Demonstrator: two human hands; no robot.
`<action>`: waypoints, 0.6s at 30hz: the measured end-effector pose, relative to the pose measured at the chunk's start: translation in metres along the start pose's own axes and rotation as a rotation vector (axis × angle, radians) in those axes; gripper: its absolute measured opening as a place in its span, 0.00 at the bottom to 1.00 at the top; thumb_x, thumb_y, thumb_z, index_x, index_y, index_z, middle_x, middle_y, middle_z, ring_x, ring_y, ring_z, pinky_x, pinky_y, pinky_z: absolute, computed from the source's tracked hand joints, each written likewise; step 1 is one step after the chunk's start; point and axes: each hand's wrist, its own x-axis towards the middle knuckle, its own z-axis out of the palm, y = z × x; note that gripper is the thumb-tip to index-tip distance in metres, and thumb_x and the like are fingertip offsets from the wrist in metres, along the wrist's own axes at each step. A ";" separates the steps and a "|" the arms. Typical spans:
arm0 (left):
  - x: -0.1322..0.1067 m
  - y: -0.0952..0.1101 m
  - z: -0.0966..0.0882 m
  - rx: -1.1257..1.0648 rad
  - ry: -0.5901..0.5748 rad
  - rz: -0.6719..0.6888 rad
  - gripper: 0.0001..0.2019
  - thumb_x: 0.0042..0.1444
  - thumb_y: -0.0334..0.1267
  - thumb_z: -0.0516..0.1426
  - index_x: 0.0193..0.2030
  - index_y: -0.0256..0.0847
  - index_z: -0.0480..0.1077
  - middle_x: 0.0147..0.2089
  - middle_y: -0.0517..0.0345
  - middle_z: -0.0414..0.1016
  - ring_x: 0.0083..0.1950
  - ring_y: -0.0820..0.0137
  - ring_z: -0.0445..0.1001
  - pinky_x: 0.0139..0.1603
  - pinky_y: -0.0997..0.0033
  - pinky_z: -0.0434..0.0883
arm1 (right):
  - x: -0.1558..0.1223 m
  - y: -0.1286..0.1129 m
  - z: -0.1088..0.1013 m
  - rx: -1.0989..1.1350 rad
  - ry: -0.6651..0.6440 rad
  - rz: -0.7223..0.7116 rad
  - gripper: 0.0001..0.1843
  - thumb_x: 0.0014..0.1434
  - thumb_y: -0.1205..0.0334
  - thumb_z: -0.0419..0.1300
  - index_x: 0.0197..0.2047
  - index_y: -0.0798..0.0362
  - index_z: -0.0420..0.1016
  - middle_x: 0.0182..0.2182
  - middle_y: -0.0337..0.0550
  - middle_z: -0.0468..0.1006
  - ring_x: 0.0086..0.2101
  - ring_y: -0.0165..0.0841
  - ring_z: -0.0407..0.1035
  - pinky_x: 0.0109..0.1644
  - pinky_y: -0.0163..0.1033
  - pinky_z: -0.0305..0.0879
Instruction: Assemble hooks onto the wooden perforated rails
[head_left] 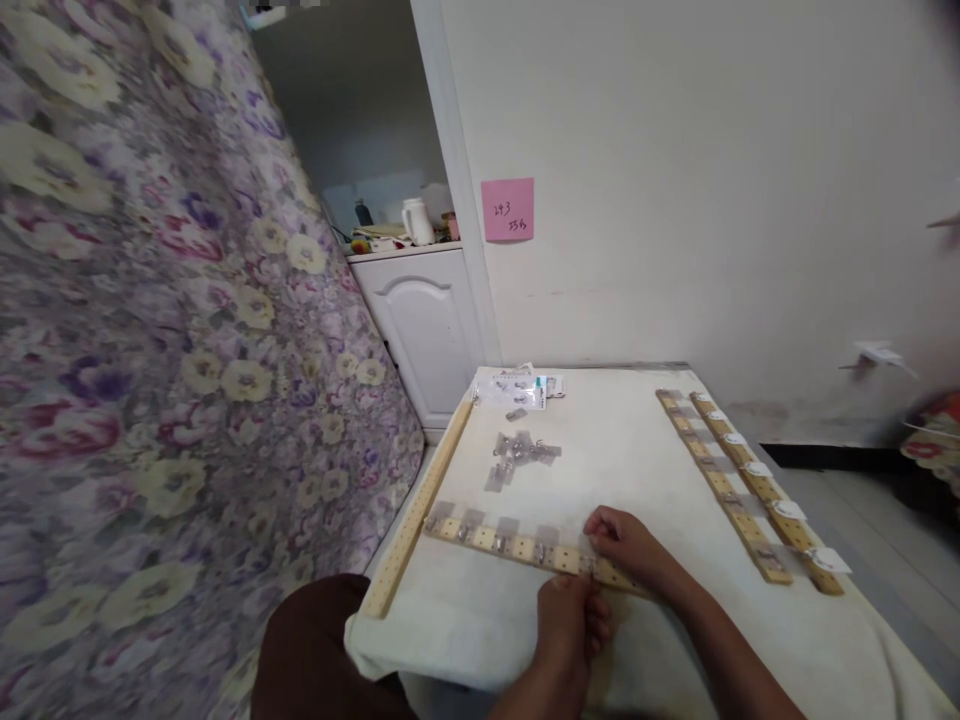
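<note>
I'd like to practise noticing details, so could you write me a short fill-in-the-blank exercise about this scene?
The sticky note on the wall is coloured ____.
The hanging fabric is patterned with ____.
The left hand and right hand are at a strip made of ____.
Missing words: pink; flowers; wood.

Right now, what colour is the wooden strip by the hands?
The strip is yellowish tan with dark holes; best seen in the head view.

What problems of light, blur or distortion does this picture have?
Head view: the cabinet slants, likely from wide-angle distortion; head view: the alcove is darker than the wall; head view: the heaped clear pieces look soft, fine details lost.
</note>
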 end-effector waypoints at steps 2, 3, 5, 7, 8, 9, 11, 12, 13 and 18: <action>0.000 0.000 0.001 0.006 -0.001 0.000 0.08 0.46 0.40 0.55 0.23 0.38 0.64 0.15 0.63 0.66 0.12 0.79 0.58 0.15 0.77 0.44 | 0.000 0.001 0.000 0.008 -0.004 0.008 0.06 0.47 0.68 0.55 0.31 0.53 0.70 0.21 0.33 0.66 0.24 0.28 0.60 0.28 0.32 0.55; 0.000 0.000 0.001 0.008 -0.003 0.001 0.09 0.47 0.40 0.55 0.23 0.38 0.64 0.15 0.63 0.66 0.11 0.79 0.58 0.15 0.77 0.44 | 0.000 0.001 -0.001 0.010 -0.005 0.009 0.06 0.47 0.67 0.55 0.31 0.53 0.70 0.21 0.34 0.67 0.25 0.28 0.60 0.28 0.32 0.55; 0.000 0.000 0.001 0.013 -0.004 0.004 0.09 0.47 0.40 0.55 0.23 0.38 0.64 0.15 0.63 0.65 0.11 0.79 0.58 0.15 0.77 0.44 | 0.000 0.001 -0.001 0.010 -0.002 0.004 0.05 0.47 0.68 0.55 0.30 0.53 0.70 0.21 0.34 0.67 0.25 0.28 0.60 0.28 0.32 0.55; 0.000 0.000 0.001 0.018 0.000 0.008 0.08 0.48 0.40 0.54 0.24 0.38 0.64 0.15 0.63 0.65 0.12 0.79 0.58 0.15 0.77 0.44 | 0.000 0.000 -0.001 0.003 0.002 0.001 0.06 0.47 0.68 0.55 0.30 0.53 0.70 0.22 0.34 0.67 0.25 0.28 0.61 0.28 0.32 0.55; 0.000 -0.001 0.001 0.021 0.002 0.011 0.08 0.48 0.39 0.55 0.24 0.38 0.64 0.15 0.63 0.66 0.12 0.79 0.58 0.15 0.77 0.45 | 0.000 0.000 -0.001 0.000 0.003 0.002 0.06 0.47 0.68 0.54 0.30 0.53 0.70 0.22 0.34 0.67 0.25 0.28 0.61 0.28 0.33 0.55; 0.000 -0.001 0.001 0.023 0.003 0.015 0.08 0.47 0.39 0.55 0.24 0.38 0.64 0.15 0.63 0.66 0.12 0.79 0.58 0.15 0.77 0.45 | -0.001 -0.001 -0.001 -0.001 0.004 0.005 0.06 0.46 0.68 0.54 0.30 0.53 0.70 0.22 0.34 0.68 0.25 0.28 0.61 0.28 0.33 0.55; 0.002 -0.002 0.001 0.029 0.004 0.019 0.09 0.47 0.41 0.56 0.23 0.39 0.64 0.15 0.63 0.66 0.12 0.79 0.58 0.15 0.77 0.45 | -0.001 -0.001 -0.001 -0.003 0.005 0.009 0.06 0.46 0.68 0.54 0.30 0.53 0.70 0.21 0.34 0.68 0.25 0.28 0.61 0.28 0.33 0.55; 0.002 -0.002 0.001 0.031 0.003 0.021 0.09 0.47 0.42 0.56 0.23 0.39 0.64 0.14 0.63 0.66 0.11 0.79 0.58 0.15 0.77 0.46 | -0.001 -0.002 -0.001 -0.007 0.003 0.008 0.06 0.46 0.68 0.54 0.30 0.53 0.70 0.21 0.34 0.68 0.24 0.29 0.61 0.28 0.33 0.56; 0.003 -0.002 0.001 0.035 0.002 0.023 0.10 0.47 0.42 0.56 0.23 0.39 0.63 0.14 0.63 0.66 0.11 0.79 0.58 0.15 0.77 0.46 | 0.000 -0.002 -0.001 -0.012 0.000 0.008 0.06 0.46 0.68 0.54 0.30 0.53 0.70 0.21 0.34 0.68 0.24 0.29 0.61 0.28 0.33 0.56; 0.003 -0.003 0.002 0.046 0.000 0.017 0.11 0.47 0.43 0.56 0.22 0.39 0.64 0.14 0.63 0.66 0.11 0.78 0.59 0.14 0.77 0.46 | -0.001 -0.001 -0.001 -0.033 -0.002 0.023 0.07 0.46 0.68 0.55 0.31 0.53 0.71 0.22 0.34 0.69 0.25 0.29 0.61 0.29 0.33 0.56</action>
